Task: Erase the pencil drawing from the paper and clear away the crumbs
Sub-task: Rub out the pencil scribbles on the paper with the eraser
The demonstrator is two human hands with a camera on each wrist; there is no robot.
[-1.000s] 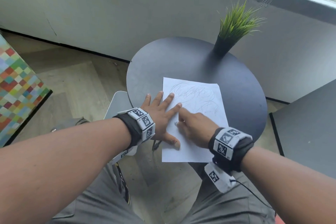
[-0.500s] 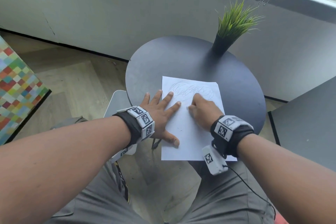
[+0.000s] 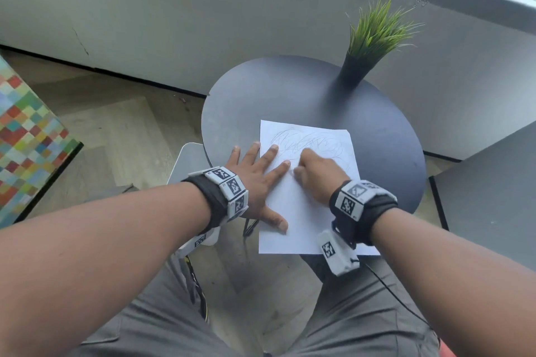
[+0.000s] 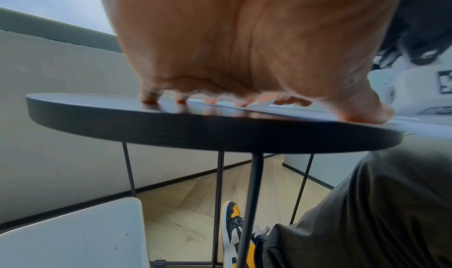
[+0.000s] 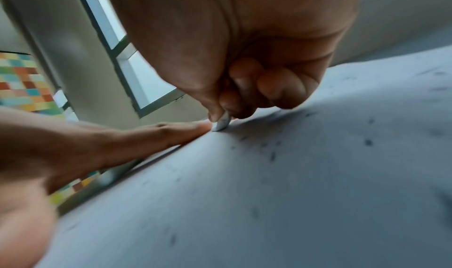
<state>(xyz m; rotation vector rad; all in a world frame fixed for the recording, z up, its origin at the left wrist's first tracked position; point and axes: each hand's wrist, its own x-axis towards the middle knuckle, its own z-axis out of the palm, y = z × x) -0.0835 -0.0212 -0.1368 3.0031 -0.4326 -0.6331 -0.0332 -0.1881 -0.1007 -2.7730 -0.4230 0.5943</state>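
Round dark grey table (image 3: pixel 290 90): carries everything; a spiky green plant in a black pot (image 3: pixel 355 69) stands at its far edge, well clear of the work.

White sheet of paper (image 3: pixel 290 211): lies on the near half of the table, its near edge overhanging the table's near rim.

Left hand (image 3: pixel 255 180): flat, fingers spread wide, straddling the paper's left edge. Index, middle finger and thumb press on the sheet; the other two fingers lie on bare table.

Right hand (image 3: pixel 317 174): fingers curled tight, pinching a small white eraser (image 5: pixel 221 124) with its tip on the paper, just beside the left index fingertip.

Faint pencil scribble (image 3: pixel 307 143): covers the sheet's far part, lines plainly legible.

Dark eraser crumbs (image 5: pixel 368 142): scattered over the paper in the right wrist view.

Progress, my read: erasing under way, most of the drawing left. Near part of the sheet looks blank. Crumb clearing not started.
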